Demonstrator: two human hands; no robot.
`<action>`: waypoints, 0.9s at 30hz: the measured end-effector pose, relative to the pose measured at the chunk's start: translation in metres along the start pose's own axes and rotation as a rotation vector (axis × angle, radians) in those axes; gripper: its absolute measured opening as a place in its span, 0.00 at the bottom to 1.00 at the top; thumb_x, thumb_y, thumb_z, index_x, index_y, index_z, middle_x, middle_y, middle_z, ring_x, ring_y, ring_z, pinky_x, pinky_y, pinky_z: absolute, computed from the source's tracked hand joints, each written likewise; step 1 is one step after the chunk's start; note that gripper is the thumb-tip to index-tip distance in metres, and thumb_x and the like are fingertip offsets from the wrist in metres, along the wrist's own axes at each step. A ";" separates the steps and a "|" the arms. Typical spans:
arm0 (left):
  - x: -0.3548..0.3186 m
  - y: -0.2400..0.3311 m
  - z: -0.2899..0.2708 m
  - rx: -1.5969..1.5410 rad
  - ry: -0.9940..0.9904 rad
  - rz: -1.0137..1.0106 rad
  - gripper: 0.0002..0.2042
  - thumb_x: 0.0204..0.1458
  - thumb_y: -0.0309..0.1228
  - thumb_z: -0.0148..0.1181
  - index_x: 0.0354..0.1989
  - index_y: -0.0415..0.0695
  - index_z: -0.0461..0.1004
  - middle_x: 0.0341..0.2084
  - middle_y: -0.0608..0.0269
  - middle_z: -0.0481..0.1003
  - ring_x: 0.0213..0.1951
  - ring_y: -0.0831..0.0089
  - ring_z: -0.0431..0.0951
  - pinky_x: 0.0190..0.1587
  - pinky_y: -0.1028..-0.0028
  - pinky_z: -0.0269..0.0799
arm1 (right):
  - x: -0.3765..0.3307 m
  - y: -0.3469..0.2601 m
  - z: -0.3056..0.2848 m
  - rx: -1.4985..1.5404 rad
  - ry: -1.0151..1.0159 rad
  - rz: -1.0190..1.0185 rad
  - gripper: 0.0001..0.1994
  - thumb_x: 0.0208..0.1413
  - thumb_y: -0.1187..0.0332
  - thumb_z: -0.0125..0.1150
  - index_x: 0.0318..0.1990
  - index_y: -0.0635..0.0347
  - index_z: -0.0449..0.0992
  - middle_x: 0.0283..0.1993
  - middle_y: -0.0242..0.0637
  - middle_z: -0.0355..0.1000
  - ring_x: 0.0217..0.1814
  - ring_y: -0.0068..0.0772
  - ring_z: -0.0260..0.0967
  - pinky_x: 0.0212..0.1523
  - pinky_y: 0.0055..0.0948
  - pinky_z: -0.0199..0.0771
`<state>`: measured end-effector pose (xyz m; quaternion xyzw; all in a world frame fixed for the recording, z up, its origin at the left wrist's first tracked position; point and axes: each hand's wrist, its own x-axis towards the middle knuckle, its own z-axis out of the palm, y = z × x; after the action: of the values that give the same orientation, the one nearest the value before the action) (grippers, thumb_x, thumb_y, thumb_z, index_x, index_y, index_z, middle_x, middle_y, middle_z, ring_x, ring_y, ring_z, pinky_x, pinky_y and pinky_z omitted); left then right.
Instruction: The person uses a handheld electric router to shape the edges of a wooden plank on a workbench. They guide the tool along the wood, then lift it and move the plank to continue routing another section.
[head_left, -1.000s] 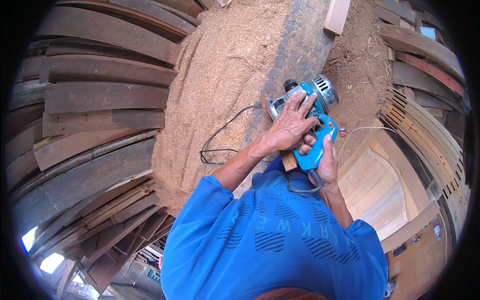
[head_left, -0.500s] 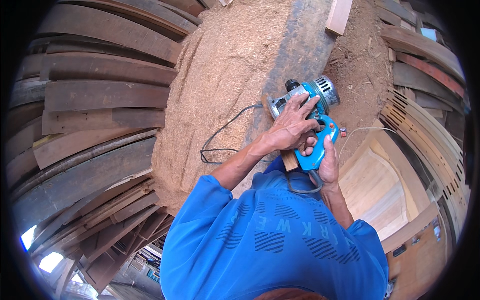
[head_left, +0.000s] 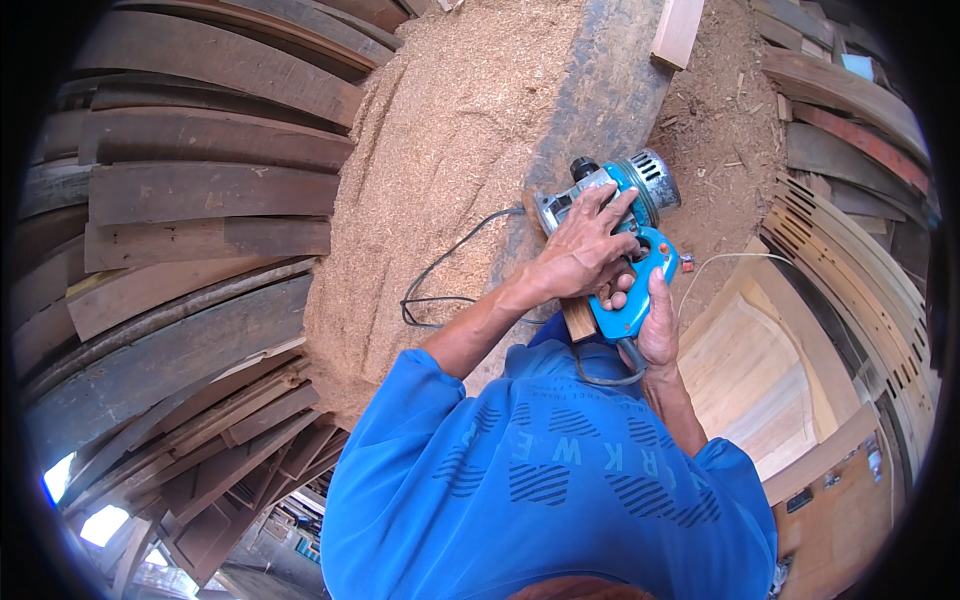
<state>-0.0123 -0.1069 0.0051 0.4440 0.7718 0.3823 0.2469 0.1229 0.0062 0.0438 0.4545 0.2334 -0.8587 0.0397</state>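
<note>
Planer [head_left: 612, 215], a blue and grey electric hand tool, sits on a narrow wooden strip [head_left: 578, 318] that lies on the long surface [head_left: 600, 90], right at the edge of the big heap of sawdust [head_left: 450, 170]. The left hand [head_left: 585, 250] lies spread over the top of the planer's body, fingers draped toward its front knob, pressing down rather than wrapping it. The right hand [head_left: 655, 320] has its grip clamped round the blue rear handle, just behind the planer's motor housing. A black power cord [head_left: 440, 285] loops across the sawdust to the left of the planer and runs back under the forearm.

To my eye the step in hand is a planing pass along that strip. Doing it well would call for even downward pressure from the left hand at the front at the start of the stroke, the weight shifting toward the rear handle near the end, so the sole stays flat and does not dip at either end of the wood. The strip looks narrower than the planer, so the tool should be held level and not allowed to rock sideways. The cord ought to be kept behind the planer, clear of its path. Stacked curved boards [head_left: 190, 190] lie well to the left of the planer and pale panels [head_left: 750, 370] to its right.
</note>
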 end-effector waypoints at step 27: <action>0.001 -0.002 -0.006 -0.030 -0.053 0.016 0.14 0.38 0.27 0.68 0.36 0.54 0.81 0.67 0.50 0.58 0.69 0.43 0.51 0.69 0.41 0.44 | 0.001 0.002 0.001 0.046 -0.046 -0.023 0.24 0.66 0.49 0.49 0.59 0.59 0.61 0.38 0.33 0.71 0.32 0.20 0.72 0.36 0.27 0.81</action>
<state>-0.0179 -0.1093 0.0066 0.4565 0.7556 0.3841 0.2706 0.1215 0.0041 0.0427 0.4328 0.2175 -0.8745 0.0247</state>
